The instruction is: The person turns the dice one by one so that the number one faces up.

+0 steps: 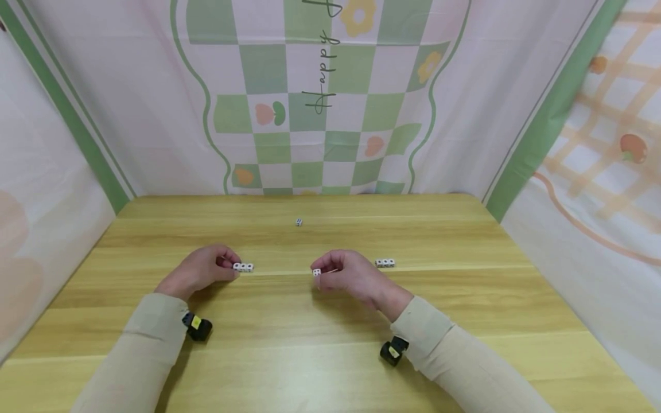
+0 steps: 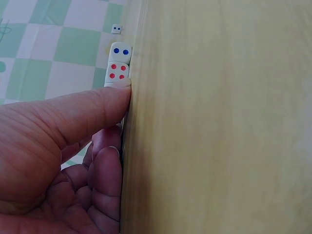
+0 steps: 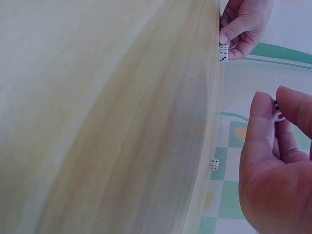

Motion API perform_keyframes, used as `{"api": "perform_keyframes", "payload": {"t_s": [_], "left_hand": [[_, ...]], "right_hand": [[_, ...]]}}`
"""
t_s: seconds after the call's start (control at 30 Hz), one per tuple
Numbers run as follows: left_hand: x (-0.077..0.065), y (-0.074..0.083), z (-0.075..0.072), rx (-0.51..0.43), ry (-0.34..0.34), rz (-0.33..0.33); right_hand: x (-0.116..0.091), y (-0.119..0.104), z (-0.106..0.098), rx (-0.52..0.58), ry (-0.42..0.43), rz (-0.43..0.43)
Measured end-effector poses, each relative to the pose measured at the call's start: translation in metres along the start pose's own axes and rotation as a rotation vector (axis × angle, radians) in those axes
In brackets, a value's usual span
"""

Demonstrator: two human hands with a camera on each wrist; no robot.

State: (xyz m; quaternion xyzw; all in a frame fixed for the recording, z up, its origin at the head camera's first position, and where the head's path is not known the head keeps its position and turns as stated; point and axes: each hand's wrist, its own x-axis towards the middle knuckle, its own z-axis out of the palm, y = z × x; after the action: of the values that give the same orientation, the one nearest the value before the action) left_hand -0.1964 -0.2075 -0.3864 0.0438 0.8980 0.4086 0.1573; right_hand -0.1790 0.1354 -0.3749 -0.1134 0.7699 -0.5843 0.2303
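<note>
A short row of three white dice (image 1: 244,267) sits on the left part of the wooden table. My left hand (image 1: 202,269) pinches the die at the row's left end between thumb and finger. In the left wrist view the thumb (image 2: 97,109) hides most of that die, while two dice (image 2: 118,62) with blue and red pips show beyond it. My right hand (image 1: 348,278) pinches a single die (image 1: 317,273) between thumb and fingers; the right wrist view shows this die (image 3: 279,116) partly covered by the fingertips, held off the table.
Another row of white dice (image 1: 385,263) lies just right of my right hand. Farther back stands a lone die (image 1: 299,222). The wooden table (image 1: 289,344) ends at a patterned curtain (image 1: 304,146) behind, with more curtain at both sides.
</note>
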Motion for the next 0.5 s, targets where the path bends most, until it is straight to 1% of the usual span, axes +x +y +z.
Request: {"api": "perform_keyframes", "payload": {"t_s": [0.2, 0.5], "left_hand": [[-0.0004, 0.0004, 0.0004, -0.003, 0.0, -0.004], [0.0002, 0.0, 0.0011, -0.004, 0.0, -0.007]], "right_hand": [[0.0, 0.0, -0.0005, 0.054, -0.025, -0.032], [-0.001, -0.0009, -0.0007, 0.054, -0.038, -0.024]]}}
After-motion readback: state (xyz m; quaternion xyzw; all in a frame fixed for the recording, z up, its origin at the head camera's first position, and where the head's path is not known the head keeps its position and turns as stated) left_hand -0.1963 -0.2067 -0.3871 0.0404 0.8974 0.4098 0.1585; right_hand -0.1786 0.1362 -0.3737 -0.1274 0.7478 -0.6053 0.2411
